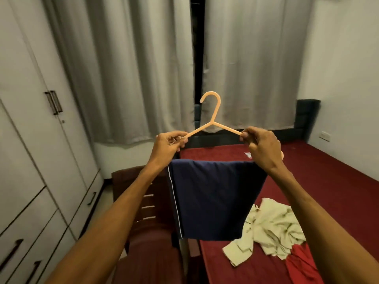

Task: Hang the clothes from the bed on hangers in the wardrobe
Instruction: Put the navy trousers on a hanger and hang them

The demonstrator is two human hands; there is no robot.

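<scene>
Hanger (213, 119): held up over the bed's (328, 181) left edge, hook upward, long axis running left to right.
Navy garment (213, 197): draped over the hanger's lower part, hanging below and between the two hands.
Wardrobe (30, 119): on the left, doors closed; the left hand is nearer to it.
Left hand (168, 147): fingers curled, pinching the hanger's left arm.
Right hand (262, 148): fingers curled, pinching the right arm.
Lying on the bed: beige garment (272, 226) and red garment (301, 261), near right.
</scene>
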